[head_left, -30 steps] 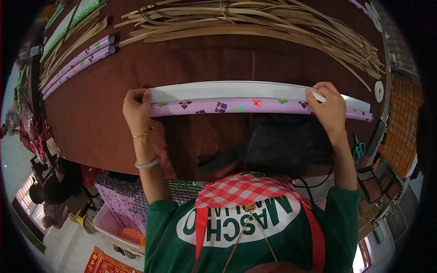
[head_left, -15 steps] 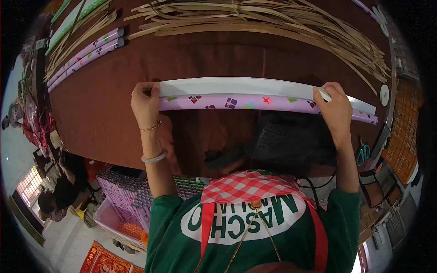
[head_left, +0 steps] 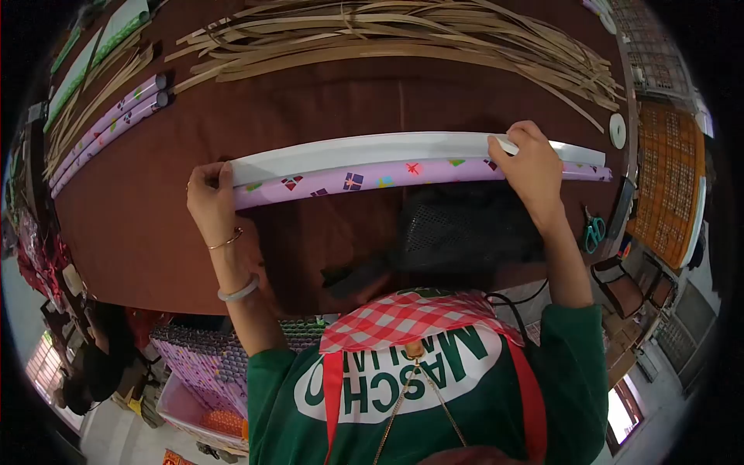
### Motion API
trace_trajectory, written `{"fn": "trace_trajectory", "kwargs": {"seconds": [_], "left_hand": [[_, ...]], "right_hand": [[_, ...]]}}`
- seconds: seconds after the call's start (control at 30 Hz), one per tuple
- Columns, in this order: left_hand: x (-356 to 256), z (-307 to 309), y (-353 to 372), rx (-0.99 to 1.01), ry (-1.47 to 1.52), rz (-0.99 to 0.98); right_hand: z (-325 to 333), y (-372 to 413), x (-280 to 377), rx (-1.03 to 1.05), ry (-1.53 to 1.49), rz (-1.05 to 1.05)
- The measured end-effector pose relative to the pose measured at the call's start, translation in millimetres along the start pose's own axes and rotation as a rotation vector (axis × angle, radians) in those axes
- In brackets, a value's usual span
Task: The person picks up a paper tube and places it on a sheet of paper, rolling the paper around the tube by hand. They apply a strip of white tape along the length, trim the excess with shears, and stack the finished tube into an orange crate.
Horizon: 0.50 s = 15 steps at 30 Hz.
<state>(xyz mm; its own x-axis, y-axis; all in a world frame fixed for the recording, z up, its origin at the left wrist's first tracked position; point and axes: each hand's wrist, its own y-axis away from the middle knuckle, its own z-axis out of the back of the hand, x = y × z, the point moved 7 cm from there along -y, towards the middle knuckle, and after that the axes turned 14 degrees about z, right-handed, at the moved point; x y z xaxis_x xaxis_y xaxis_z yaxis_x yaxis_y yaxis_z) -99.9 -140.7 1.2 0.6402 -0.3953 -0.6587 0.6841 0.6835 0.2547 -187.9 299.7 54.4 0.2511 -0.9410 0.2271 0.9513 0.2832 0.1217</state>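
A roll of lilac wrapping paper [head_left: 364, 180] with a printed gift pattern lies across the brown table, its white inner side [head_left: 372, 146] showing as a long flap along the far edge. At its left end my left hand [head_left: 209, 194] pinches the paper between thumb and fingers. Toward the right end, my right hand [head_left: 535, 167] is closed over the flap. Between its thumb and fingers shows a small white piece [head_left: 508, 145], whose kind I cannot make out. Behind the roll's near side sits a black mesh-patterned bag [head_left: 465, 229].
Long brown strips [head_left: 372, 35] lie in a bundle at the far side. Two finished lilac rolls [head_left: 116, 128] rest at the left. Teal scissors [head_left: 594, 232] and a white tape roll [head_left: 617, 131] are at the right edge. A pink crate [head_left: 178, 403] holds many rolls below.
The whole view has shifted, so the table, roll and both hands appear further left. The roll now looks more tilted, left end lower. Both hands keep their places on the paper.
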Motion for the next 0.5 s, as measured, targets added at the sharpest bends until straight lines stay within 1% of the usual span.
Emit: {"fn": "trace_trajectory", "kwargs": {"seconds": [0.13, 0.23, 0.33, 0.43, 0.5], "left_hand": [[5, 0, -3, -0.011, -0.011, -0.027], [-9, 2, 5, -0.036, -0.024, -0.028], [-4, 2, 3, -0.029, -0.022, 0.002], [-7, 3, 3, -0.065, -0.099, -0.013], [1, 1, -2, -0.048, -0.064, -0.018]], "right_hand": [[-3, 0, -1, 0.008, 0.016, -0.002], [-4, 1, -1, 0.016, -0.013, -0.004], [-6, 0, -2, 0.044, 0.023, -0.042], [-6, 0, -2, 0.017, 0.033, -0.031], [-6, 0, -2, 0.009, 0.035, -0.029]]}}
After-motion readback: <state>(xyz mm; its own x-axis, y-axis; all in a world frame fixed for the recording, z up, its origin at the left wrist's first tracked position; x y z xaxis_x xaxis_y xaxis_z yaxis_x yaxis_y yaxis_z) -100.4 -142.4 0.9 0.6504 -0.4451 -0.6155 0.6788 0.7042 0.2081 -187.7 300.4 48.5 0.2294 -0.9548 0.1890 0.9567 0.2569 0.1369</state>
